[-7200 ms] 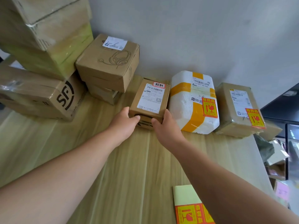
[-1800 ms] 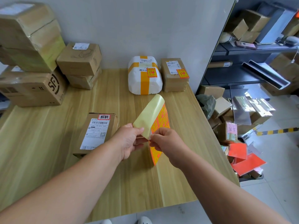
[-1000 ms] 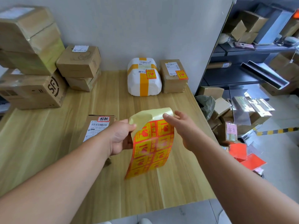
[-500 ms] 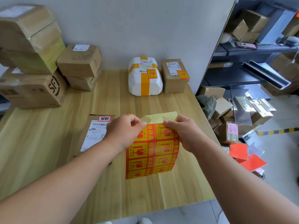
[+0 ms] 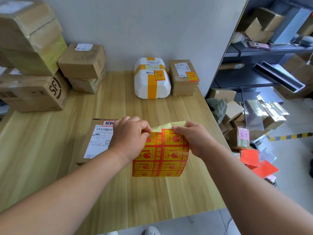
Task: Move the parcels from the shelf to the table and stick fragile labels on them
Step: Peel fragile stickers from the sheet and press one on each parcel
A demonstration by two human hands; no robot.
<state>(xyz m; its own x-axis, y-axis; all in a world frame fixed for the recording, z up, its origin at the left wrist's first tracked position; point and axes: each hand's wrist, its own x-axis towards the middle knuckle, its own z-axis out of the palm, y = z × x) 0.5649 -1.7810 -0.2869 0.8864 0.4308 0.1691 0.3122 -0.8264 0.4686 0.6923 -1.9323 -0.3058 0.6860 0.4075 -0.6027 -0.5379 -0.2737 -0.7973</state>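
Note:
I hold a sheet of red-and-yellow fragile labels (image 5: 160,156) upright above the wooden table (image 5: 50,158). My left hand (image 5: 130,138) pinches the sheet's top left corner, fingertips on a label there. My right hand (image 5: 191,138) grips its top right edge. A small brown parcel (image 5: 94,141) with a white shipping label lies flat just left of my left hand, partly hidden by my wrist. At the back, against the wall, a white foam parcel (image 5: 152,82) with yellow tape and a brown parcel (image 5: 183,78) each carry a fragile label.
Stacked cardboard boxes (image 5: 33,65) fill the table's back left corner. To the right of the table's edge stands a dark shelf (image 5: 271,48) with boxes, and loose boxes, bags and red sheets (image 5: 254,160) cover the floor below it.
The label sheet has turned from edge-on to face me and hangs flat. Both hands have closed on its top corners, the left fingertips now pinching at a label.

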